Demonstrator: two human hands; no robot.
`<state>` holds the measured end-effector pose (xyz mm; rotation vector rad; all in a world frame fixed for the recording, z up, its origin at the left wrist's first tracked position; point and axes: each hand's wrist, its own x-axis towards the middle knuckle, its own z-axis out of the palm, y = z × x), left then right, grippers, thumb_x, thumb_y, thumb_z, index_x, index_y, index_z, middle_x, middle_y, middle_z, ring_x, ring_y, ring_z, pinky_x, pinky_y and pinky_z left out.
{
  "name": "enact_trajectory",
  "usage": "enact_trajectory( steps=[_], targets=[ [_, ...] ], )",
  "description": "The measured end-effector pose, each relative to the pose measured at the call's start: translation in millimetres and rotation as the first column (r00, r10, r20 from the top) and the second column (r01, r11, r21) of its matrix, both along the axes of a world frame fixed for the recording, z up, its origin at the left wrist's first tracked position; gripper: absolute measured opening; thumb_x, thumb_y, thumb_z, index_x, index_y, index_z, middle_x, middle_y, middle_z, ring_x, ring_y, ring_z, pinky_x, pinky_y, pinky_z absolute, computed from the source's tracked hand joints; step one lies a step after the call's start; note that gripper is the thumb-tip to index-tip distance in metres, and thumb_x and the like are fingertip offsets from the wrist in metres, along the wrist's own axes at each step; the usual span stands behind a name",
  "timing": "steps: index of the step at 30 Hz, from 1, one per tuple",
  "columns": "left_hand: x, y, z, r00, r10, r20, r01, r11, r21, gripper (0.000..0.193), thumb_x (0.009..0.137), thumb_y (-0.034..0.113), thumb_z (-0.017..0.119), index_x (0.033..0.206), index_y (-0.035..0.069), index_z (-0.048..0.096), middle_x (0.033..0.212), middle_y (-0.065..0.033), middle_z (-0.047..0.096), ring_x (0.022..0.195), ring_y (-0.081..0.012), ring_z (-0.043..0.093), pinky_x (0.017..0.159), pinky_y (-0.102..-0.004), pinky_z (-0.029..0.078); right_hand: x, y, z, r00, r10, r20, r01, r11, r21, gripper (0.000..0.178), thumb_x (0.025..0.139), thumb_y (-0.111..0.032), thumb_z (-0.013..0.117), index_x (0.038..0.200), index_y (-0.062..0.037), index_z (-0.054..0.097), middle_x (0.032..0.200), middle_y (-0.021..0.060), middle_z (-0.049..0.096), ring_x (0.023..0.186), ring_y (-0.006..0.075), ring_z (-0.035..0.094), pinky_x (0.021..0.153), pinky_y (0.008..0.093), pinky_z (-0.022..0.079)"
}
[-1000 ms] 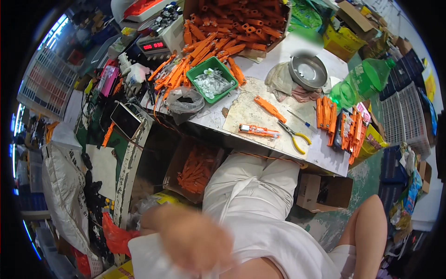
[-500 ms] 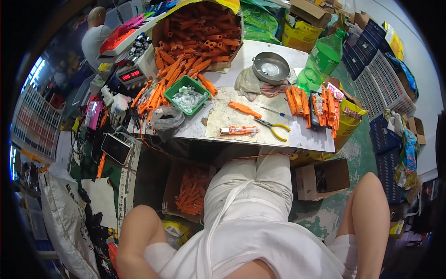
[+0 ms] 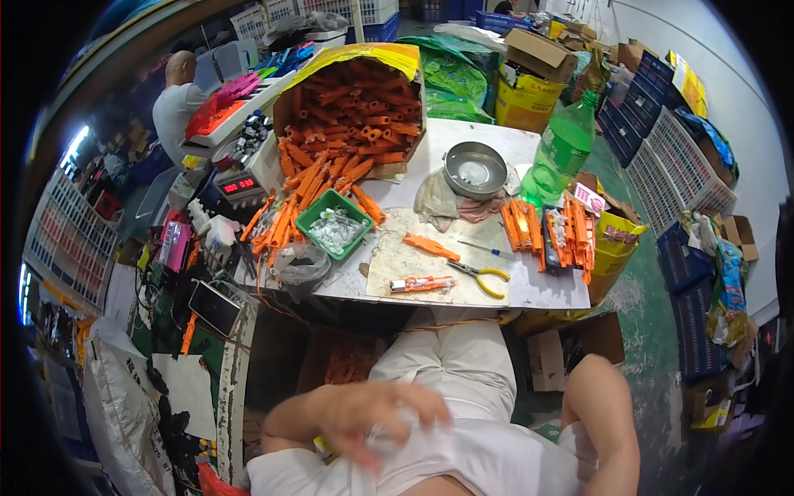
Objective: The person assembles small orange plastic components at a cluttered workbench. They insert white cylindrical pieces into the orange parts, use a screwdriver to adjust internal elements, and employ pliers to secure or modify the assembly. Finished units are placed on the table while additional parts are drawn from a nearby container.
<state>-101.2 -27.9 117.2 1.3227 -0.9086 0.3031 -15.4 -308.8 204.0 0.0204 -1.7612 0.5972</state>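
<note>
Far left, at ten o'clock from the pale board [image 3: 392, 258] on the table [image 3: 514, 134], is a person [image 3: 175, 112] in a white shirt. A phone [image 3: 215, 307] lies between eight and nine, and a meter [image 3: 240, 186] with a red display stands between nine and ten. Nearer in that same direction, a green tray [image 3: 362, 242] holds small whitish parts. At eleven, a box [image 3: 420, 139] lies open, orange casings spilling from its mouth.

The left hand [image 3: 380, 422] is between six and seven, blurred over the white top [image 3: 471, 446], its fingers apart and partly curled; I cannot tell whether it grasps anything.

On the board, the fitted casing [image 3: 422, 284] lies nearest the body, below the plain casing [image 3: 430, 246]. The pliers [image 3: 471, 271] are just to their right, yellow handles toward four; the screwdriver [image 3: 497, 252] lies above these.

A metal bowl [image 3: 494, 175] sits on a cloth [image 3: 436, 202] at one. The green bottle [image 3: 566, 145] stands between one and two, and a dark tray [image 3: 547, 236] of casings is at three. The right arm [image 3: 600, 405] is between four and five; the right hand is hidden, so its state cannot be told.
</note>
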Motion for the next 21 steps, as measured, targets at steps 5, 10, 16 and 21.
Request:
enact_trajectory(
  steps=[5, 10, 16, 21],
  targets=[
    [31, 28, -68, 0.376, 0.925, -0.054, -0.806, 0.355, 0.474, 0.017, 0.077, 0.003, 0.063, 0.093, 0.002, 0.059, 0.096, -0.012, 0.058, 0.092, -0.0249, 0.057, 0.081, -0.0323, 0.045, 76, 83, -42, 0.746, -0.091, -0.659, 0.151, 0.988, 0.035, 0.015, 0.089, -0.019, 0.053, 0.097, -0.006, 0.052, 0.075, 0.0084, 0.052, 0.05, 0.0179, 0.049, 0.043, 0.0333, 0.041],
    [51, 54, -121, 0.16, 0.959, 0.233, -0.749, -0.036, 0.662, 0.02, 0.077, 0.006, 0.064, 0.097, 0.003, 0.061, 0.095, -0.0088, 0.058, 0.098, -0.0278, 0.054, 0.084, -0.0385, 0.042, 126, 154, -173, 0.3, -0.839, 0.454, 0.854, 0.024, -0.52, 0.023, 0.075, -0.011, 0.069, 0.096, -0.0063, 0.061, 0.095, 0.0086, 0.057, 0.092, 0.0262, 0.052, 0.084, 0.0351, 0.041],
    [87, 65, -126, 0.235, 0.889, 0.392, -0.706, -0.121, 0.698, 0.017, 0.075, 0.008, 0.063, 0.091, 0.004, 0.062, 0.093, -0.0069, 0.057, 0.098, -0.0267, 0.052, 0.086, -0.04, 0.041, 137, 206, -220, -0.091, -0.684, 0.724, 0.996, -0.082, 0.047, 0.039, 0.069, -0.024, 0.074, 0.104, -0.0114, 0.061, 0.104, 0.0042, 0.053, 0.109, 0.0257, 0.043, 0.094, 0.0449, 0.032],
    [100, 79, -124, 0.388, 0.787, 0.48, -0.607, -0.174, 0.775, 0.018, 0.072, 0.011, 0.063, 0.088, 0.004, 0.062, 0.092, -0.0055, 0.058, 0.1, -0.0259, 0.052, 0.087, -0.0411, 0.04, 139, 224, -232, -0.09, -0.674, 0.733, 0.995, -0.025, 0.099, 0.041, 0.069, -0.028, 0.073, 0.105, -0.0133, 0.06, 0.105, 0.0019, 0.053, 0.11, 0.0242, 0.043, 0.098, 0.0469, 0.028]
  ],
)
